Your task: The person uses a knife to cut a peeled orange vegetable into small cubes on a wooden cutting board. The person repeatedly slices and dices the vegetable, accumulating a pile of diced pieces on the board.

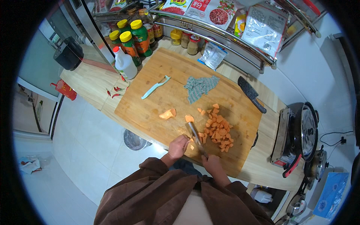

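Note:
My right hand [213, 166] grips the handle of a kitchen knife [194, 132], its blade angled up and left over a wooden cutting board [180, 63]. My left hand [178, 147] pinches a small piece of orange sweet potato [192, 139] against the board, just left of the blade; the fingers partly hide it. Right of the knife lies a loose heap of diced sweet potato [219, 129]. One chunk [189, 118] sits by the blade's tip. A larger peeled piece [168, 114] rests farther left.
On the board lie a light-blue peeler [155, 87] and a crumpled green cloth [201, 87]. A cleaver [251, 94] lies along its right edge. Red chillies [118, 89] and a white jug [125, 64] stand left. A lidded pan [308, 132] is on the stove at right. Below the counter's front is a bin [136, 139].

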A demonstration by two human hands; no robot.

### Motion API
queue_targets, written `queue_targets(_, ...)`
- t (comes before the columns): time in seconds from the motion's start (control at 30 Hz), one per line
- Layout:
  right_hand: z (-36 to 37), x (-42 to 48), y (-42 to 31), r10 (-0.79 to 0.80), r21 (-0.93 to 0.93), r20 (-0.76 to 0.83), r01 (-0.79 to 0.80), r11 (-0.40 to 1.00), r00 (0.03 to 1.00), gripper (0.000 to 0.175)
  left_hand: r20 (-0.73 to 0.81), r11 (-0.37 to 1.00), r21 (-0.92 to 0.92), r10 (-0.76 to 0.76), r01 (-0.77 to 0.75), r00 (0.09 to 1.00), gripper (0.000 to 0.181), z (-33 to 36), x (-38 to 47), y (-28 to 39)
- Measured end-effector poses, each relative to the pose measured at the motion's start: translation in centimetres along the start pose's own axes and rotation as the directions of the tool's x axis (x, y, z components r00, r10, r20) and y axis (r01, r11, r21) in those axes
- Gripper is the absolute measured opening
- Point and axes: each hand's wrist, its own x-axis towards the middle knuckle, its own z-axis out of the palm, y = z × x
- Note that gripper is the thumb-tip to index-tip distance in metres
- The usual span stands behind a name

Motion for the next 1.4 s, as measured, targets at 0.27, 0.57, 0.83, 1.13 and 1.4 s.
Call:
queue_targets(0.27, -2.6, -2.6, 3.4, 0.126, 0.391, -0.319, 0.009, 0.920, 0.939, 0.043, 0.153, 0.994, 0.006, 0.106, -0.109, 0.982, 0.019, -0.4, 4.7, 1.8)
queue_targets(0.57, -2.5, -7.0, 7.3, 0.030, 0.104, -0.148, -0.015, 0.994, 0.989, 0.032, 0.610, 0.990, -0.041, 0.133, -0.137, 0.781, 0.020, 1.6, 7.9, -0.9)
queue_targets(0.83, -1.0, -6.6, 6.9, -0.164, -0.050, 0.116, 0.170, 0.984, 0.980, 0.033, 0.302, 0.927, -0.164, -0.278, 0.337, 0.912, 0.014, -0.5, 7.9, -2.9)
queue_targets(1.13, -1.2, -2.7, 6.5, -0.028, 0.083, -0.059, 0.033, 0.996, 0.998, 0.041, 0.367, 0.477, -0.512, -0.630, 0.714, 0.684, 0.008, 0.0, 3.0, -0.6)
queue_targets(1.4, -0.7, -4.1, 4.3, -0.063, 0.115, -0.070, 0.071, 0.991, 0.996, 0.035, 0.128, 0.766, -0.232, -0.587, 0.599, 0.799, 0.012, 2.1, 0.2, 1.1)
